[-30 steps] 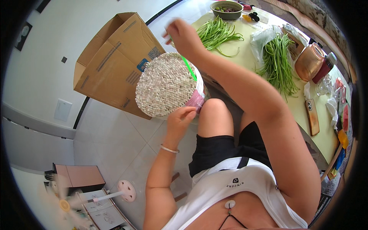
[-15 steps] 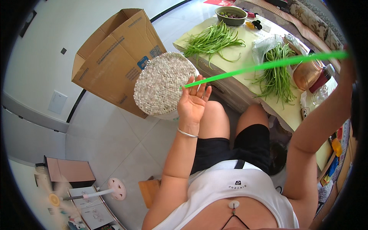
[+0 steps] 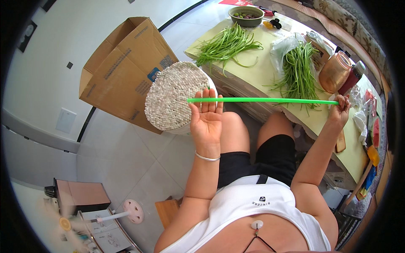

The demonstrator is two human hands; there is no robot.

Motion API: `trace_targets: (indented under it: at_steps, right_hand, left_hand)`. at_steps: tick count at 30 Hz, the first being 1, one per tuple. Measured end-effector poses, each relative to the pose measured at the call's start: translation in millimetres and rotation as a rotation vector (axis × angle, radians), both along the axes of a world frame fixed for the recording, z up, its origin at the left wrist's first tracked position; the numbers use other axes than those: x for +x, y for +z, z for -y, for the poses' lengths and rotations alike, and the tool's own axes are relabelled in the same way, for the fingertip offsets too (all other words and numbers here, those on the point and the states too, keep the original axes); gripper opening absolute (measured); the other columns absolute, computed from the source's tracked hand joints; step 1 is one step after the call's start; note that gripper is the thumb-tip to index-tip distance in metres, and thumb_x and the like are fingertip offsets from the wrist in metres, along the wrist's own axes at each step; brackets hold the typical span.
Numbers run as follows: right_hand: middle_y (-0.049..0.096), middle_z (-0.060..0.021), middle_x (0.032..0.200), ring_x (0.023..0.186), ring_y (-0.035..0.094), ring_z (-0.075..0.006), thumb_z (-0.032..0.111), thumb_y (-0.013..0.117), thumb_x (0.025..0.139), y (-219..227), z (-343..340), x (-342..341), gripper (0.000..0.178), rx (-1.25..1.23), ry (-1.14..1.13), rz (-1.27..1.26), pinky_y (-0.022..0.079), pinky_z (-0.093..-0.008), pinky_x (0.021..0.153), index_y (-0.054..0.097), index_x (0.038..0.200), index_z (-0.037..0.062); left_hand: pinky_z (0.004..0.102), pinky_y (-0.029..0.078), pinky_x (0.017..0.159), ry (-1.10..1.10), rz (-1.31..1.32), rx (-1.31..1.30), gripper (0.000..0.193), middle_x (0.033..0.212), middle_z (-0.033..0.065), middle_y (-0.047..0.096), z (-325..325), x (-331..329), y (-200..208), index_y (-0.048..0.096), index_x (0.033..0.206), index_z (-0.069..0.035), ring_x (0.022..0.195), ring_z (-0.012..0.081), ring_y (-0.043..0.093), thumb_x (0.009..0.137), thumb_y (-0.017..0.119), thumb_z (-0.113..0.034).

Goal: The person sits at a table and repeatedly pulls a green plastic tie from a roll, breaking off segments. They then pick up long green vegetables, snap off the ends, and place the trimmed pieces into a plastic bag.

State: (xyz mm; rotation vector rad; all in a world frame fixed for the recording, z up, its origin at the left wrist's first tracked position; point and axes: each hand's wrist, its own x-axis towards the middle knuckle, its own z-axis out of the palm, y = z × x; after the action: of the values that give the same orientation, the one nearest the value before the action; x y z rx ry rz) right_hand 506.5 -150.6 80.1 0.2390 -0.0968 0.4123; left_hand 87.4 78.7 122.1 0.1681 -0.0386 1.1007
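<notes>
A thin, straight, bright green stick [image 3: 261, 100], plain and smooth, runs level in front of me. My right hand [image 3: 340, 110] is closed around its right end, above the table's near edge. Palm up, my left hand [image 3: 206, 120] has its fingers stretched out. The stick's left end passes across those fingers near the thumb tip, and whether it rests on them I cannot tell. Just beyond the left hand stands a round white tub [image 3: 176, 97], its top covered by a dense, pale, beaded-looking surface. A silver bangle circles my left wrist.
A tall open cardboard box [image 3: 122, 76] stands behind the tub. On the yellow-topped table [image 3: 261, 78] lie two heaps of long green stems [image 3: 230, 46], a basket of round fruit [image 3: 247, 17], a copper-coloured jar [image 3: 335, 71] and a dark red bottle [image 3: 352, 78]. A fan [image 3: 64, 223] is at lower left.
My right hand has come down and inward from the far right, bringing the green stick from a slant to level. My left hand stays in nearly the same place, fingers now straighter.
</notes>
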Motion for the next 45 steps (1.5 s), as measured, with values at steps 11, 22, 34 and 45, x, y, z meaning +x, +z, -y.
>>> trace_targets:
  at_steps: [11, 22, 34, 45]
  right_hand:
    - [0.034, 0.0034, 0.057, 0.047, 0.029, -0.0100, 0.029, 0.055, 0.095, 64, -41, -112, 0.021, 0.105, 0.458, 0.578, 0.025, -0.0274, 0.045, 0.056, 0.092, 0.0077]
    - [0.050, -0.0089, 0.061, 0.057, 0.055, -0.0299, 0.019, 0.068, 0.083, 86, -46, -253, 0.021, -0.897, 0.116, 2.320, 0.042, -0.0404, 0.053, 0.053, 0.078, 0.0055]
    - [0.057, -0.0078, 0.062, 0.059, 0.061, -0.0283, 0.022, 0.063, 0.085, 60, -50, -278, 0.016, -1.065, 0.137, 2.621, 0.045, -0.0399, 0.055, 0.057, 0.082, 0.0067]
    - [0.051, -0.0056, 0.060, 0.053, 0.056, -0.0282, 0.026, 0.065, 0.084, 27, -67, -261, 0.024, -0.872, 0.049, 2.415, 0.042, -0.0418, 0.047, 0.049, 0.079, 0.0072]
  left_hand:
    - [0.0276, 0.035, 0.051, -0.250, 0.245, 0.577, 0.019, 0.059, 0.0003, 0.048, -17, -52, 36, 0.063, 0.079, -0.008, 0.051, 0.0108, 0.043, 0.089, 0.063, -0.023]
    - [0.0327, 0.041, 0.052, -0.383, -1.303, 1.365, 0.009, 0.064, 0.0117, 0.058, 65, -68, 47, 0.066, 0.079, 0.000, 0.056, 0.0254, 0.053, 0.076, 0.069, -0.008]
    - [0.0326, 0.039, 0.050, -0.174, -1.453, 1.390, 0.007, 0.061, 0.0122, 0.055, 78, -63, 10, 0.065, 0.078, 0.002, 0.052, 0.0240, 0.050, 0.075, 0.070, -0.003]
    - [0.0387, 0.041, 0.049, -0.047, -1.427, 1.421, 0.008, 0.064, 0.0130, 0.055, 67, -64, -3, 0.062, 0.076, -0.004, 0.056, 0.0321, 0.054, 0.077, 0.068, -0.009]
